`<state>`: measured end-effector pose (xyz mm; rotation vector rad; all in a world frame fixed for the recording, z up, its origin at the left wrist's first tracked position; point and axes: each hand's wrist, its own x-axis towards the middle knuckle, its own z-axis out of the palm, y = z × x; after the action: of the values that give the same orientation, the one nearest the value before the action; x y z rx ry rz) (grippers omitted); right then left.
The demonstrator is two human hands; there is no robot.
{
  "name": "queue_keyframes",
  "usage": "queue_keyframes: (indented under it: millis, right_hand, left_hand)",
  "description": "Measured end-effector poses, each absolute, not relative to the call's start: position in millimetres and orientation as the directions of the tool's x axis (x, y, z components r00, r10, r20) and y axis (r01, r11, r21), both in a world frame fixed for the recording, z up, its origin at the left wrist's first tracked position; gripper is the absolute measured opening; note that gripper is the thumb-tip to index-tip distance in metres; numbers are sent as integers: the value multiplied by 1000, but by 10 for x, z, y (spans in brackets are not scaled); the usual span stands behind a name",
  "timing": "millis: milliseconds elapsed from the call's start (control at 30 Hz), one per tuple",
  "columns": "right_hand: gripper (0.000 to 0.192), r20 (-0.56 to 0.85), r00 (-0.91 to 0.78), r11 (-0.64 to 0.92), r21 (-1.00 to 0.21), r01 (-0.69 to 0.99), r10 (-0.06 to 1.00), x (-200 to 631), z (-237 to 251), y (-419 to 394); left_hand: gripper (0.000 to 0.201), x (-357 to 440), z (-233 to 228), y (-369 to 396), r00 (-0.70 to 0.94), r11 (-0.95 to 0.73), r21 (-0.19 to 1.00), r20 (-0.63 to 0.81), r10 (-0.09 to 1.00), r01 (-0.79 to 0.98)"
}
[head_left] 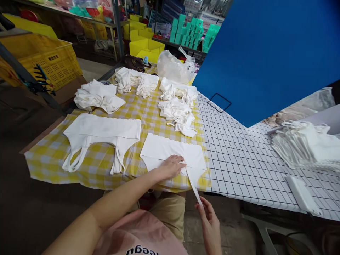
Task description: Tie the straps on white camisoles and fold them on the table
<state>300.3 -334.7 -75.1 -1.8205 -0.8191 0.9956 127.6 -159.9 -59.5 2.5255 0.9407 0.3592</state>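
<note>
Left hand [171, 166] lies flat, open, pressing the folded white top [172, 150] on the checked tablecloth [106, 166]; right hand [209, 221], off the tablecloth's near edge, pinches its strap [193, 184].

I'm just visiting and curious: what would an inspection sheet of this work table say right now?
Surface: yellow checked cloth beside a white grid-patterned table.
Job's things: folded white garment flat near the table edge, its strap hanging over the edge.
Clutter: a white top laid flat, four piles of white garments behind, a plastic bag, another stack at right.
Hands: left hand pressed flat on the folded garment; right hand pinches the strap end in its fingers.
Cables: nothing seen.
Surroundings: yellow crates, teal boxes on shelves, a blue board.
</note>
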Motion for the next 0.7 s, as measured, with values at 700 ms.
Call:
queue_keyframes:
  millis: [700]
  right_hand:
    - [30,-352,-154,-314,-922,225,923,1478,-879,-2825]
  left_hand:
    - [43,177,-663,-2142,586,-553,401,46,809,730]
